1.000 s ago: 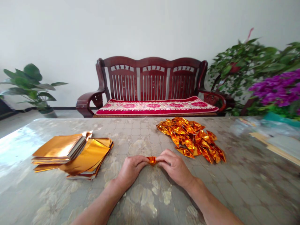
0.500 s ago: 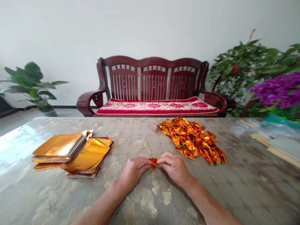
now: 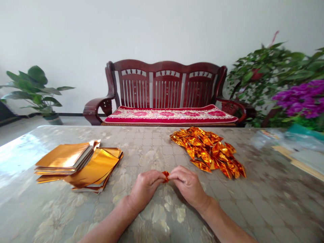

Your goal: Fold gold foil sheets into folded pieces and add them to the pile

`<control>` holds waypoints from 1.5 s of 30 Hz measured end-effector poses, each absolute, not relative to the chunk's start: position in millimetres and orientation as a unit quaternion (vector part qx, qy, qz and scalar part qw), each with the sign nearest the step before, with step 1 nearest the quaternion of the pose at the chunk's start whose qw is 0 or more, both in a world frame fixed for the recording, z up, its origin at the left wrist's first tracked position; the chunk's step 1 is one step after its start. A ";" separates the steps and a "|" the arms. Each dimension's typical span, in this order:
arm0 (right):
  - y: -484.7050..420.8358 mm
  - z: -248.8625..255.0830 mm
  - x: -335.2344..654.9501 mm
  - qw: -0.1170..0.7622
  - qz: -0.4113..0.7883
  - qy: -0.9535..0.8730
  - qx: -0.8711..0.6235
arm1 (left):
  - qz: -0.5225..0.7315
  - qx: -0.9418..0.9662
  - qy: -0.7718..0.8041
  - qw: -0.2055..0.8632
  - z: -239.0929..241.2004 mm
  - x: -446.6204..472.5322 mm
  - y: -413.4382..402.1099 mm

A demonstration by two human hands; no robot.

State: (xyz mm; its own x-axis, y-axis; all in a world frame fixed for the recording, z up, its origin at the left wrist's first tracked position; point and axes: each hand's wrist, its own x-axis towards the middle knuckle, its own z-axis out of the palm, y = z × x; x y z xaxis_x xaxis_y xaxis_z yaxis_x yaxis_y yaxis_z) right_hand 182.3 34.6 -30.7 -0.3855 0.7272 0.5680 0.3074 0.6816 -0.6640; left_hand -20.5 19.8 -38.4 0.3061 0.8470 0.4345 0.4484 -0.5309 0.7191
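Note:
A small piece of folded orange-gold foil paper [image 3: 165,176] is pinched between my two hands, just above or on the table. My left hand [image 3: 147,185] grips its left end between thumb and fingers. On the other end, my right hand [image 3: 186,184] has a matching pinch. Fingertips cover much of the piece, so only its middle shows. To the right and farther back lies a heap of folded foil pieces [image 3: 202,148], pointed at their ends and shiny. Flat gold foil sheets [image 3: 67,156] are stacked at the left, with more sheets fanned beside them.
The patterned table [image 3: 141,145] spans the foreground. Plastic bags and flat packets [image 3: 303,157] lie at its right edge. Beyond it stands a dark red wooden bench [image 3: 164,84] with a red patterned cushion. Potted plants [image 3: 37,87] and purple flowers [image 3: 303,98] flank it.
Both hands keep their pinch on the foil piece, and the fingertips have drawn slightly closer together. The whole view has shifted a little; the stack and the heap look the same.

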 end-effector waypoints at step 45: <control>25.4 -10.4 177.9 0.446 0.259 -0.751 -0.412 | 0.409 0.799 0.405 0.173 -41.5 -23.7 18.3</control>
State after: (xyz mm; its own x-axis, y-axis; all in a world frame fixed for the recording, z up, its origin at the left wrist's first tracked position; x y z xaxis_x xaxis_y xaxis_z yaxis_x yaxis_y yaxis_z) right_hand 177.9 25.4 -10.4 -0.2629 0.8501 0.4563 0.3893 0.5262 -0.7560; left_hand -23.7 18.3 -41.5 0.3373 0.7896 0.5126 0.5063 -0.6112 0.6083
